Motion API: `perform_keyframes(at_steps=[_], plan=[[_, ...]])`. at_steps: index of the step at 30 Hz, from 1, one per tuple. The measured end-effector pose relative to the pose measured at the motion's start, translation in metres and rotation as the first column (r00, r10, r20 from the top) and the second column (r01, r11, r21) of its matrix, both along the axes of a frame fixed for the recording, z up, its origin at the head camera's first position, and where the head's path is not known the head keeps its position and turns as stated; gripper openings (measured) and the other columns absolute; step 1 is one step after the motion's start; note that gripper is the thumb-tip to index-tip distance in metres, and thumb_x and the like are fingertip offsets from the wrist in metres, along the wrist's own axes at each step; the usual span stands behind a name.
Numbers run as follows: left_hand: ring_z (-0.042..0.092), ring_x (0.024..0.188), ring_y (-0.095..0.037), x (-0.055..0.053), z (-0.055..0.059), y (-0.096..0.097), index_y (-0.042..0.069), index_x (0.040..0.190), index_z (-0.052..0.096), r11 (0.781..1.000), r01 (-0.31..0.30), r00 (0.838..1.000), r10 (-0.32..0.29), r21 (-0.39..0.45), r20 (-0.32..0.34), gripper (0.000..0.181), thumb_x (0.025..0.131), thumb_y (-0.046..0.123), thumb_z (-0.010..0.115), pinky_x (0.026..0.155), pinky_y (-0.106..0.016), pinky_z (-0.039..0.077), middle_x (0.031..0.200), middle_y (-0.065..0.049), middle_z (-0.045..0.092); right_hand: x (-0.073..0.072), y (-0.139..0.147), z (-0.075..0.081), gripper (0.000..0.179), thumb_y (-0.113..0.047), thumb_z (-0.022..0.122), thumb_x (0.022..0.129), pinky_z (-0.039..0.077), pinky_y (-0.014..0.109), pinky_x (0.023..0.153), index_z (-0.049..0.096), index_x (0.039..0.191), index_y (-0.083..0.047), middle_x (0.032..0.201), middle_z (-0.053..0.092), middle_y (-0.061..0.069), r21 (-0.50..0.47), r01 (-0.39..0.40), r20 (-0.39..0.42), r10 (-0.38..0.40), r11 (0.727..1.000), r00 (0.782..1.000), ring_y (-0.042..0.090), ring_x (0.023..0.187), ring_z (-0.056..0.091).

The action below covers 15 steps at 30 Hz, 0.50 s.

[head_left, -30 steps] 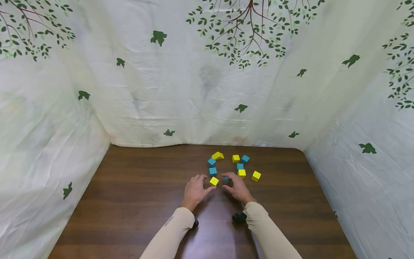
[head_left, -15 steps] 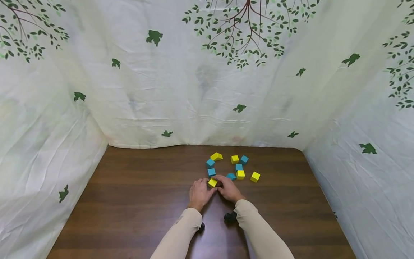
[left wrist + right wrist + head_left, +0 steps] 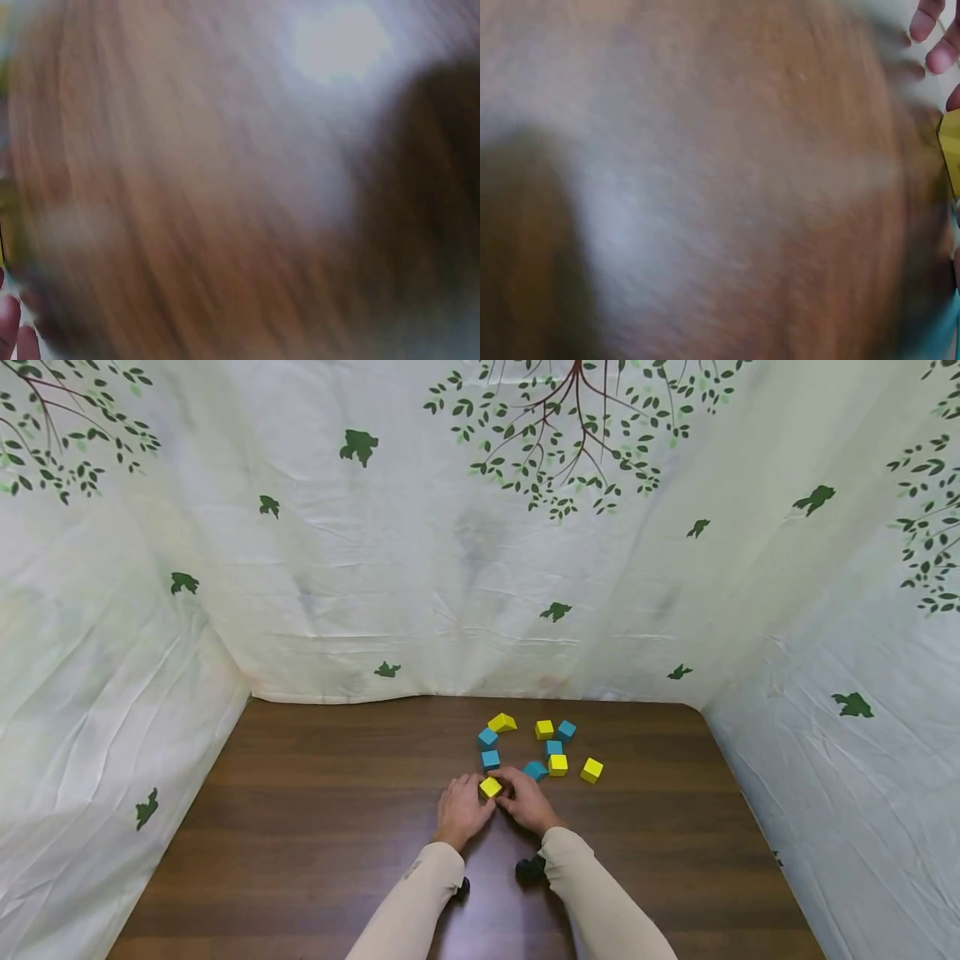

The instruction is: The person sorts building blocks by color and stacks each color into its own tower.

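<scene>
A yellow block (image 3: 491,787) sits at the near end of a row of blocks, framed by both hands. My left hand (image 3: 461,810) curls round its left side, with finger and thumb at its edges. From the right, my right hand (image 3: 527,802) holds the same block, index finger along the far side and thumb on the near side. Just beyond them lies a blue block (image 3: 490,760). The right wrist view catches part of the yellow block (image 3: 951,150) at its edge, with fingertips (image 3: 941,56) above it; the left wrist view is mostly blurred tabletop.
Beyond the hands, another blue block (image 3: 487,739) and a yellow triangular block (image 3: 502,722) continue the row. To the right are a blue triangular piece (image 3: 536,769), a yellow cube (image 3: 592,770) and several other blocks on the brown table (image 3: 337,827). A white leaf-patterned cloth (image 3: 450,610) hangs behind.
My right hand has come left from the blue triangular piece, uncovering it, to the yellow block. The yellow block has since shifted slightly nearer and left between both hands.
</scene>
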<state>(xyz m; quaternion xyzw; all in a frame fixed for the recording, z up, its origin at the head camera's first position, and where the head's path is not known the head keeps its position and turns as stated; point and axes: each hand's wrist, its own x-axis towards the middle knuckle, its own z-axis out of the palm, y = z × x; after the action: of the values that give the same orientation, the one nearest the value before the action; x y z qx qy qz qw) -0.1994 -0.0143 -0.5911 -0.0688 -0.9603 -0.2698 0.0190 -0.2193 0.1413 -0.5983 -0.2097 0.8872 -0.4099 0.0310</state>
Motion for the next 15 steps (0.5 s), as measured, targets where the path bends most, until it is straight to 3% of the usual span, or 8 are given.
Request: perform_keyframes(at_steps=[6,11,15], plan=[[0.057,0.088,-0.027,0.000,-0.003,-0.018,0.004,0.106,0.066,0.991,0.120,0.992,-0.117,0.065,-0.055,0.032,0.080,0.020,0.077,0.080,-0.042,0.048,0.095,-0.008,0.063,0.010,-0.008,-0.004,0.037,0.002,0.071,0.084,0.048,0.026,0.069,0.061,0.119,-0.005,0.099,0.061,0.005,-0.040,0.061,0.041,-0.059,0.997,0.997,0.014,0.077,0.053],[0.057,0.090,-0.023,0.001,-0.004,-0.041,0.004,0.107,0.067,0.972,0.187,0.982,-0.188,0.143,-0.007,0.032,0.082,0.020,0.077,0.081,-0.040,0.048,0.100,-0.006,0.065,0.021,-0.022,-0.006,0.035,0.002,0.073,0.082,0.049,0.026,0.068,0.063,0.116,-0.006,0.094,0.062,0.005,-0.104,0.103,0.052,-0.098,0.989,0.994,0.013,0.075,0.054],[0.057,0.089,-0.021,0.004,-0.004,-0.065,0.004,0.106,0.068,0.957,0.201,0.977,-0.210,0.210,0.023,0.031,0.081,0.018,0.079,0.079,-0.040,0.049,0.101,-0.005,0.066,0.030,-0.038,-0.010,0.035,-0.001,0.075,0.081,0.047,0.025,0.067,0.065,0.114,-0.007,0.087,0.060,0.004,-0.131,0.139,0.053,-0.133,0.982,0.990,0.013,0.074,0.052]])
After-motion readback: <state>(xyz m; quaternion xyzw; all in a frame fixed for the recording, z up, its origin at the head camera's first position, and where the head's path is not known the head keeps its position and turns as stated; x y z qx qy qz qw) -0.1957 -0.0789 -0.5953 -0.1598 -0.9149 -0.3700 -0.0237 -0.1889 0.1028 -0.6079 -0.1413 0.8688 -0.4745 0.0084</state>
